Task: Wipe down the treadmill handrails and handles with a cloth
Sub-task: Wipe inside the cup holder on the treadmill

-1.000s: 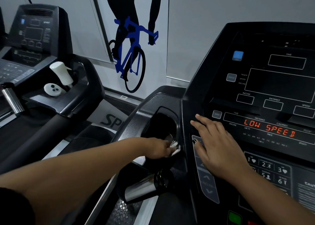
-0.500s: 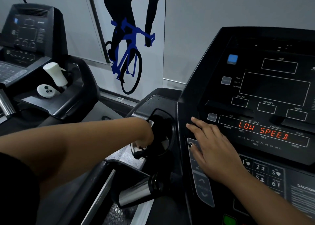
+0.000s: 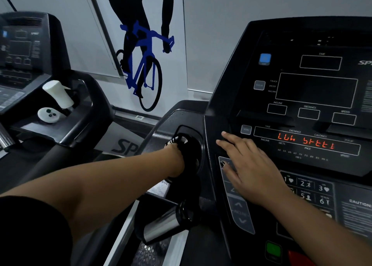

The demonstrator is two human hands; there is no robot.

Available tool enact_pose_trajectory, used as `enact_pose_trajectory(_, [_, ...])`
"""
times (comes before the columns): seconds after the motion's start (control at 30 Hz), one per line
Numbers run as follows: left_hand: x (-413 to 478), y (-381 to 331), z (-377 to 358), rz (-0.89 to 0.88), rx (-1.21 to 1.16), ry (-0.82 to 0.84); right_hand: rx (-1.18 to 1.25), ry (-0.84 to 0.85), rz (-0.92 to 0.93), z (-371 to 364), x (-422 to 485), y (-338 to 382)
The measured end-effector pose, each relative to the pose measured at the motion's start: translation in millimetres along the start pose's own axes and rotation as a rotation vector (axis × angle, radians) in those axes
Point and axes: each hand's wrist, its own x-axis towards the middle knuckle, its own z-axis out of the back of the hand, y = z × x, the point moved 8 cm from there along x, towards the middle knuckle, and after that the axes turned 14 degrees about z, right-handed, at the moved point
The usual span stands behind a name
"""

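Observation:
My left hand (image 3: 174, 162) reaches into the round cup holder (image 3: 194, 134) on the left side of the treadmill console (image 3: 314, 92). It grips a striped black-and-white cloth (image 3: 177, 141), which shows just beyond the knuckles at the holder's far rim; the fingers themselves are hidden. My right hand (image 3: 249, 169) rests flat with spread, straight fingers on the console's left button strip, beside the red "LOW SPEED" display (image 3: 306, 142). A chrome pulse handle (image 3: 161, 226) juts out below the cup holder.
A second treadmill (image 3: 60, 112) stands to the left, with a white bottle (image 3: 58, 93) and a white round disc (image 3: 48, 115) on its tray. A cyclist poster (image 3: 143, 50) hangs on the wall behind. A green button (image 3: 272, 249) sits at the console's bottom.
My left hand has pushed the cloth from the near side of the cup holder toward its far rim. The right hand has stayed on the console.

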Motion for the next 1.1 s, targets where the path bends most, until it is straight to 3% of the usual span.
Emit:
enact_pose_trajectory(0.17, [-5.2, -8.5, -12.1, -0.146, -0.076, 0.197, -0.008, 0.002, 0.003, -0.7, 0.4, 0.0])
enact_pose_trajectory(0.5, [12.1, -6.1, -13.3, 0.026, 0.028, -0.009, -0.005, -0.009, 0.006, 1.2, 1.2, -1.0])
enact_pose_trajectory(0.7, [14.6, 4.3, -12.8, 0.067, -0.041, -0.183, -0.011, -0.015, 0.003, 0.7, 0.9, 0.0])
enact_pose_trajectory(1.0, [25.0, -5.7, -22.5, 0.091, 0.202, 0.042, -0.006, -0.029, 0.003, 1.2, 1.0, 0.2])
enact_pose_trajectory(1.1, [26.6, -4.2, -21.1, 0.115, 0.279, 0.019, -0.009, -0.027, 0.002, 1.0, 0.9, -0.1])
